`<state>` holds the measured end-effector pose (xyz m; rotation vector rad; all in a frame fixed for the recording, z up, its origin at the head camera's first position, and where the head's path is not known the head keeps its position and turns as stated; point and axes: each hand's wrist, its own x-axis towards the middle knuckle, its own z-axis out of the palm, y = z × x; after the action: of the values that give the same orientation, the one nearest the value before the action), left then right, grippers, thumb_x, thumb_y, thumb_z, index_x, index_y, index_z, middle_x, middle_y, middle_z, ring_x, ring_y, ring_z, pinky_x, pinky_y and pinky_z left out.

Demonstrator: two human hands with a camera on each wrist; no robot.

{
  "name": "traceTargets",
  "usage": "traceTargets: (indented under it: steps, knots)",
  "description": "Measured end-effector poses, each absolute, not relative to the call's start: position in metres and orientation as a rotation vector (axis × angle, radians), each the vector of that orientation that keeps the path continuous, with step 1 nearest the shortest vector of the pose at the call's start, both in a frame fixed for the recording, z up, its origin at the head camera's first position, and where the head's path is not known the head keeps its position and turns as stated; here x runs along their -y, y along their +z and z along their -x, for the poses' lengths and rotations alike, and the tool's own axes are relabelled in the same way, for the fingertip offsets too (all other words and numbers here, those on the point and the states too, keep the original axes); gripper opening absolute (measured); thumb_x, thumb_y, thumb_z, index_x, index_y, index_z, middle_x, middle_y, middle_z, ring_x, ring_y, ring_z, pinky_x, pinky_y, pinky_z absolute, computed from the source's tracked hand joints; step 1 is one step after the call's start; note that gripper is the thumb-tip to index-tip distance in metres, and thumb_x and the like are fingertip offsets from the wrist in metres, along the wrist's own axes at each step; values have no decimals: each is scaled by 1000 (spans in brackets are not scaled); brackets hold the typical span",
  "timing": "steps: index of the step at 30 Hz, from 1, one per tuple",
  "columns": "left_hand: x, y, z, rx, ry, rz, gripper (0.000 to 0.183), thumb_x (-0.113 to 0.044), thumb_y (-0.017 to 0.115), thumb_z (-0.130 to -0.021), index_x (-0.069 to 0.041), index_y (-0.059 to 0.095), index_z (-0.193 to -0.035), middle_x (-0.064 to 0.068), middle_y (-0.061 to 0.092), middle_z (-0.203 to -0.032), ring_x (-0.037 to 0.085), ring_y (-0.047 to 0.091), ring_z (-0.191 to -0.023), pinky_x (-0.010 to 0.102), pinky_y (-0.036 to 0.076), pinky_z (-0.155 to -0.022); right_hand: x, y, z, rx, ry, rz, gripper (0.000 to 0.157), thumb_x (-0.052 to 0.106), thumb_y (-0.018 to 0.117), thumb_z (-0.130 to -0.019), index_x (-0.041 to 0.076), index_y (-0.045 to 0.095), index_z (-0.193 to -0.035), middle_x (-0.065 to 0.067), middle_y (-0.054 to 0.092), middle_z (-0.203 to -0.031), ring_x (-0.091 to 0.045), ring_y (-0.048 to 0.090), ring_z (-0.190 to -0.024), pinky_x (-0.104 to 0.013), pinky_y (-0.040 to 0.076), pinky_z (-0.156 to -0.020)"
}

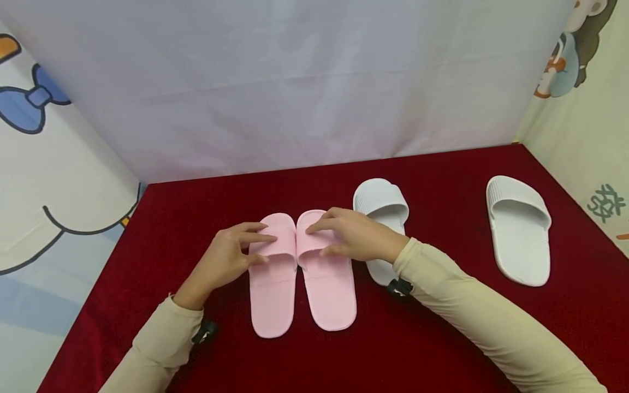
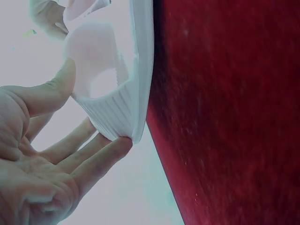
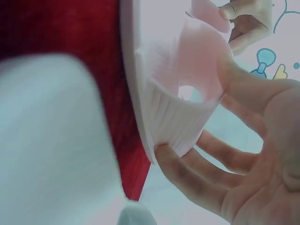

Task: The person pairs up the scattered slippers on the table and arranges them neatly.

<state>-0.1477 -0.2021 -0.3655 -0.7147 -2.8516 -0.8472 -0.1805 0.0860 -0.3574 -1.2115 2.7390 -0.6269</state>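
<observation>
Two pink slippers lie side by side on the red cloth, toes away from me, their straps touching and their heels slightly apart. My left hand grips the strap of the left pink slipper, thumb at the strap's rear edge and fingers over its front and outer side. On the right pink slipper, my right hand holds the strap in a mirrored way. The left wrist view shows the ribbed strap between thumb and fingers; the right wrist view shows the other strap likewise.
A white slipper lies just right of the pink pair, partly hidden under my right hand and wrist. Another white slipper lies farther right. The red cloth ends at a pale curtain behind; printed curtains hang at both sides.
</observation>
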Motion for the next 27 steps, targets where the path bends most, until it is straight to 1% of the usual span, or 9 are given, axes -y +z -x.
traceTargets:
  steps: [5,8,12,14,16,21,24,27]
  knots:
    - [208,-364,152,2856,-853,678,41,-5,85,-74,-12,77,-113,17,66,-130,35,63,-120,45,53,-84,-76,-354,185,-2753,-603,1201,46,28,78,-86,22,67,-130,-13,63,-130,-27,59,-122,-44,49,-102]
    - [209,-363,155,2864,-856,655,40,-5,85,-74,-12,77,-113,17,65,-131,33,65,-114,40,52,-79,-71,-353,188,-2768,-593,1190,46,26,79,-85,22,67,-129,-13,63,-130,-27,59,-122,-44,49,-102]
    - [212,-361,158,2869,-852,635,39,-5,84,-75,-12,77,-113,17,65,-132,33,66,-110,38,52,-75,-66,-349,193,-2771,-576,1175,46,25,79,-85,21,67,-129,-13,63,-131,-26,58,-124,-44,49,-103]
    - [213,-361,161,2869,-856,631,39,-5,84,-75,-12,77,-113,18,64,-132,33,65,-112,40,53,-76,-64,-347,196,-2770,-554,1155,46,26,79,-85,22,67,-130,-13,62,-133,-27,57,-125,-46,48,-103]
    - [214,-360,163,2866,-852,632,40,-5,84,-75,-12,77,-113,18,64,-132,33,66,-110,40,53,-76,-61,-346,198,-2765,-541,1132,46,26,78,-86,23,66,-130,-13,61,-134,-27,56,-127,-48,48,-104]
    - [219,-361,170,2873,-860,602,40,-5,85,-75,-12,77,-113,17,64,-133,29,66,-103,35,52,-75,-54,-344,205,-2752,-532,1086,46,26,78,-86,23,66,-130,-13,59,-136,-28,54,-130,-50,46,-106]
    - [222,-363,174,2880,-878,583,40,-5,85,-75,-11,77,-114,17,64,-133,30,66,-108,36,54,-77,-50,-343,208,-2754,-526,1074,46,25,78,-86,23,66,-130,-12,60,-136,-27,54,-131,-48,45,-107]
    - [225,-364,177,2889,-905,569,40,-4,84,-76,-10,76,-115,18,64,-134,34,63,-118,42,57,-84,-46,-344,212,-2751,-523,1064,46,25,78,-86,23,66,-131,-11,60,-136,-26,53,-131,-47,45,-108]
